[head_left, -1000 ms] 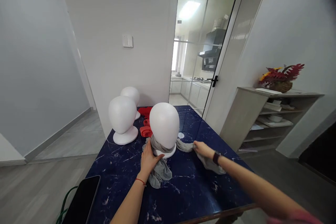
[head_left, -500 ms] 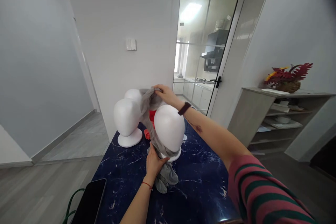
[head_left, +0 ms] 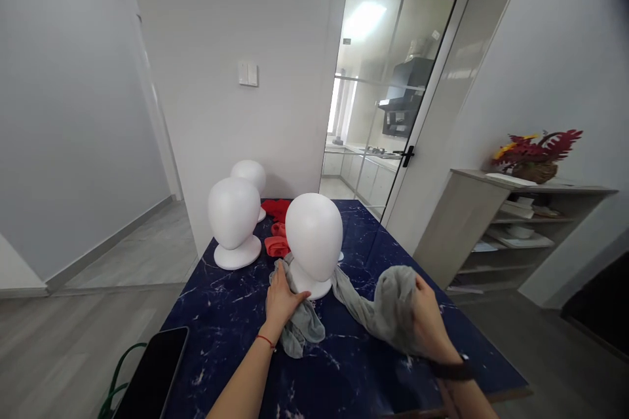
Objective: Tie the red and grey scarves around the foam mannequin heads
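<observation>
A white foam mannequin head [head_left: 314, 236] stands upright on the dark blue marbled table. A thin grey scarf [head_left: 361, 308] trails around behind its neck, with one bunched end lying in front on the left. My left hand [head_left: 282, 304] is at the left of the head's base, closed over that end, its thumb at the base's edge. Out to the right, my right hand [head_left: 430, 317] grips the scarf's other stretch just above the table; motion smears it a little. The scarf behind the neck is hidden by the head.
Two more white mannequin heads [head_left: 234, 216] stand at the left rear, one behind the other. Folded red cloths [head_left: 278, 247] lie between the heads. A black phone [head_left: 153, 376] with a green cable sits at the table's left edge. A glass door [head_left: 388, 91] is beyond.
My right hand has swung from above and behind the head, down to the right, pulling the scarf behind the neck. My left hand has stayed at the base with the other end.
</observation>
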A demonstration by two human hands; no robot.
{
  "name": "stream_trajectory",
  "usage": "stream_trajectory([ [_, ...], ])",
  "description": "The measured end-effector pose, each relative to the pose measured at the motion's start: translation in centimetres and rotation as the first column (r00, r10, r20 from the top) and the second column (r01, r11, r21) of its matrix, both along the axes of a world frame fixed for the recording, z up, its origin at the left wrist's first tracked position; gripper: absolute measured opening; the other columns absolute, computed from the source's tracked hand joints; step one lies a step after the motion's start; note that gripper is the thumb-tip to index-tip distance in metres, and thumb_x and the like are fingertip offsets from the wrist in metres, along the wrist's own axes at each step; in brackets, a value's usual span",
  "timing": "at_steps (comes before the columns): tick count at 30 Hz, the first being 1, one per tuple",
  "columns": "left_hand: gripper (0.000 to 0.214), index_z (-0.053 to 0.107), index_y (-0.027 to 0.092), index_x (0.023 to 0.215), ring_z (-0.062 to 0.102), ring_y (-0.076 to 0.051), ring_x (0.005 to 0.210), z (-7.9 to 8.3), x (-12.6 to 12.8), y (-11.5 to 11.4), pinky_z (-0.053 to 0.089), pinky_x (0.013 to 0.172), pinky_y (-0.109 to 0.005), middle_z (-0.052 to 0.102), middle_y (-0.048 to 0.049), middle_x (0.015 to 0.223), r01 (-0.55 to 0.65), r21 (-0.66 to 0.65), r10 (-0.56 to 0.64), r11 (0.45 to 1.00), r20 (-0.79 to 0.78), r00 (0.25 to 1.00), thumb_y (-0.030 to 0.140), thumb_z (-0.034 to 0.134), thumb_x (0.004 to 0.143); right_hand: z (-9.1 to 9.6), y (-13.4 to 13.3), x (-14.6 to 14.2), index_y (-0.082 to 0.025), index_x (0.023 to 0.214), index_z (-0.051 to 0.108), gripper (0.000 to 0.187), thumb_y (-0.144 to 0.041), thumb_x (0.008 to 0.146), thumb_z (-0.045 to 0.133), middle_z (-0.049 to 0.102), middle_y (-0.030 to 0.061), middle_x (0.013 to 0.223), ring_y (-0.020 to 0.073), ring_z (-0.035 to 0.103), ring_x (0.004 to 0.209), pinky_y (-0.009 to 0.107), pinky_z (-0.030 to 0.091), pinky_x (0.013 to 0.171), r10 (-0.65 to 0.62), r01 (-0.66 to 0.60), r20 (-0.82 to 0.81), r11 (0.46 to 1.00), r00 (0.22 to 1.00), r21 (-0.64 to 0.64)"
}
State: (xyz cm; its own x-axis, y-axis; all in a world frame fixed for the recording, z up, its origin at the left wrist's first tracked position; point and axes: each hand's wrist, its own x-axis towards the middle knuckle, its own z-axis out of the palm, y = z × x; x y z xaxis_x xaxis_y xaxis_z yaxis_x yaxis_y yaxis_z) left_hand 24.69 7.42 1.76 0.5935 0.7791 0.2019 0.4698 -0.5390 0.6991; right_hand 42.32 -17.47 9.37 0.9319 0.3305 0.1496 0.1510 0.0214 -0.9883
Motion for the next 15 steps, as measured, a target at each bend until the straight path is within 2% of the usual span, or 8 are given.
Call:
stream_trajectory([
  [3,0.105,0.013,0.013,0.144,0.033,-0.033,0.133,-0.3,-0.1,0.1,0.035,0.102,-0.043,0.029,-0.0202,0.148,0.008,0.039,-0.007,0.999,-0.024,1.0,0.048,0.07,0.063,-4.4,0.7,0.3,-0.015,0.103,0.064,0.05,-0.053,0.073,0.051,0.066,0.0119,0.11,0.0281,0.058,0.105,0.04,0.045,0.092,0.011,-0.003,0.048,0.985,0.999,-0.173],
  [6,0.098,0.019,0.013,0.143,0.035,-0.032,0.131,-0.8,-0.1,0.3,0.035,0.101,-0.041,0.035,-0.0193,0.144,0.039,0.092,-0.036,0.995,-0.036,0.999,0.052,0.066,0.065,-6.8,1.5,-1.0,-0.017,0.126,0.052,0.061,-0.055,0.08,0.042,0.051,0.0116,0.134,0.0263,0.044,0.126,0.041,0.032,0.106,0.226,-0.144,0.173,0.909,0.959,-0.392],
  [8,0.094,0.024,0.013,0.142,0.038,-0.032,0.129,-0.9,-0.2,0.4,0.036,0.099,-0.041,0.041,-0.0188,0.139,0.052,0.119,-0.045,0.991,-0.057,0.997,0.054,0.063,0.067,-7.6,2.1,-1.7,-0.02,0.137,0.041,0.066,-0.051,0.079,0.048,0.04,0.0098,0.143,0.0261,0.034,0.133,0.043,0.028,0.108,0.386,-0.172,0.273,0.799,0.881,-0.576],
  [9,0.092,0.026,0.013,0.141,0.039,-0.032,0.127,-0.9,-0.2,0.4,0.037,0.097,-0.041,0.043,-0.0186,0.136,0.048,0.13,-0.039,0.99,-0.071,0.997,0.056,0.061,0.068,-7.8,2.6,-1.8,-0.023,0.139,0.038,0.068,-0.048,0.078,0.053,0.036,0.0092,0.145,0.0271,0.031,0.134,0.045,0.028,0.108,0.443,-0.14,0.31,0.731,0.841,-0.668],
  [11,0.088,0.03,0.015,0.141,0.041,-0.033,0.123,-0.5,-0.3,0.1,0.037,0.095,-0.043,0.047,-0.0174,0.13,0.018,0.166,-0.001,0.986,-0.104,0.995,0.06,0.057,0.07,-7.8,4.0,-1.3,-0.026,0.14,0.035,0.069,-0.039,0.076,0.058,0.037,0.0098,0.144,0.0294,0.032,0.133,0.046,0.031,0.103,0.508,-0.033,0.352,0.604,0.786,-0.796],
  [12,0.084,0.033,0.017,0.14,0.042,-0.033,0.12,-0.1,-0.5,-0.1,0.036,0.094,-0.044,0.048,-0.0164,0.127,-0.006,0.201,0.029,0.98,-0.116,0.993,0.061,0.055,0.071,-7.7,4.9,-0.8,-0.025,0.14,0.035,0.068,-0.034,0.077,0.057,0.041,0.0109,0.14,0.0294,0.037,0.129,0.045,0.034,0.1,0.521,0.013,0.361,0.556,0.774,-0.831],
  [13,0.079,0.038,0.02,0.138,0.042,-0.033,0.118,0.4,-0.6,-0.3,0.035,0.094,-0.046,0.05,-0.0152,0.124,-0.03,0.249,0.062,0.968,-0.12,0.991,0.062,0.053,0.073,-7.5,5.8,-0.1,-0.024,0.139,0.037,0.064,-0.029,0.078,0.055,0.047,0.0116,0.134,0.0284,0.043,0.123,0.042,0.037,0.096,0.524,0.05,0.37,0.526,0.767,-0.849],
  [15,0.065,0.05,0.023,0.129,0.043,-0.033,0.114,1.4,-1.1,-0.7,0.034,0.093,-0.048,0.05,-0.0141,0.12,-0.091,0.361,0.133,0.928,-0.094,0.987,0.061,0.049,0.076,-7.1,7.8,1.3,-0.021,0.132,0.046,0.052,-0.022,0.08,0.051,0.057,0.0113,0.118,0.0255,0.054,0.108,0.035,0.041,0.087,0.497,0.111,0.401,0.514,0.77,-0.851],
])
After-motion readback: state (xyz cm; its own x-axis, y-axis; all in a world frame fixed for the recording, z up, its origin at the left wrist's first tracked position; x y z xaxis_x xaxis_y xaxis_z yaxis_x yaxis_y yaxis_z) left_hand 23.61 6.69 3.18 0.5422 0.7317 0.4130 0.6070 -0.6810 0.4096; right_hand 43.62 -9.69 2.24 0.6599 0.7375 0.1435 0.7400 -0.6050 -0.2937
